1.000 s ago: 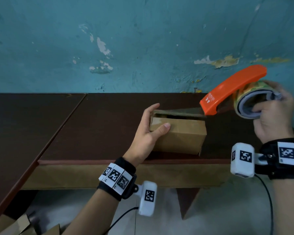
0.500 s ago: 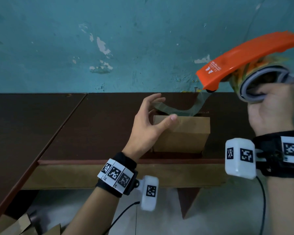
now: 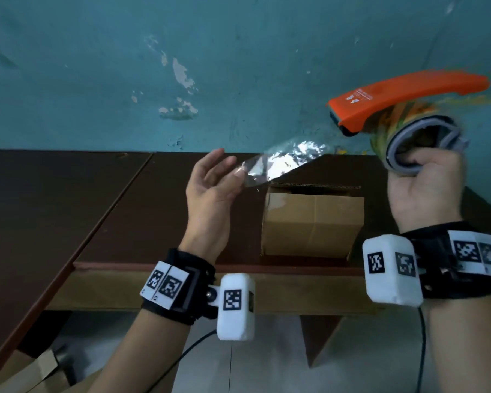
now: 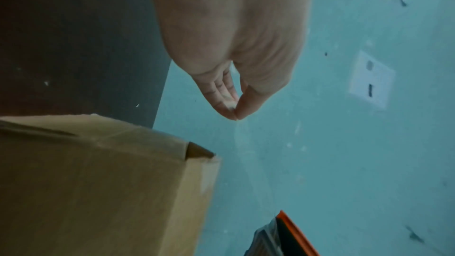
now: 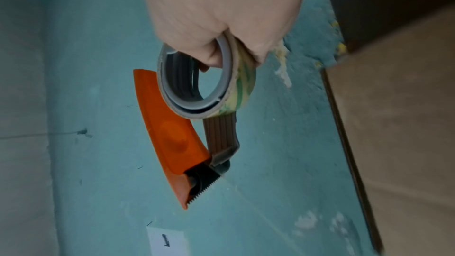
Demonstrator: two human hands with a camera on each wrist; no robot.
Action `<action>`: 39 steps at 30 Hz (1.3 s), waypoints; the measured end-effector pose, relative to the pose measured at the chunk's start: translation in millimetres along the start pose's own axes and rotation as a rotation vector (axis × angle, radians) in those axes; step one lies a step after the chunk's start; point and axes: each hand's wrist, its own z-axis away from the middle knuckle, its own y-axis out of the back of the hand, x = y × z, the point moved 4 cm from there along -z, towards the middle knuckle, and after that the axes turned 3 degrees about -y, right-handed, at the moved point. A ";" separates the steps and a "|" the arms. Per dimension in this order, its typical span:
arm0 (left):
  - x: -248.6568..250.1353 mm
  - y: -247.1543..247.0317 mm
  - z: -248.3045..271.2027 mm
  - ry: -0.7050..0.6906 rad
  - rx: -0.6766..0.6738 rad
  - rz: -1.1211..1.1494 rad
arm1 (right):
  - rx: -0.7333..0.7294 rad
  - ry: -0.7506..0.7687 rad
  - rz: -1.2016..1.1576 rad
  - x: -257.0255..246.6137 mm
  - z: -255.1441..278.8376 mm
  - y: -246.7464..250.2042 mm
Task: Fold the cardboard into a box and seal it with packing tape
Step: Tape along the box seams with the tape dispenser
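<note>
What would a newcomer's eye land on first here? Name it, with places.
The orange tape dispenser, raised at upper right against the teal wall and gripped by the right hand through its roll. Next, the shiny clear tape strip in mid-air, one end pinched by the left hand. Below it, the cardboard box sits near the front edge of the dark table.

Orange tape dispenser, small print unreadable
</note>
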 end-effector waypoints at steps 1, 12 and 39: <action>1.7 5.8 -1.3 0.019 0.027 0.040 | -0.002 -0.036 -0.010 7.6 2.6 -1.4; -3.1 61.2 -7.2 0.217 0.178 0.072 | 0.050 -0.164 0.457 40.6 10.4 -1.4; 4.8 89.7 -8.7 0.439 0.270 -0.098 | 0.067 -0.349 0.447 63.7 27.0 -15.7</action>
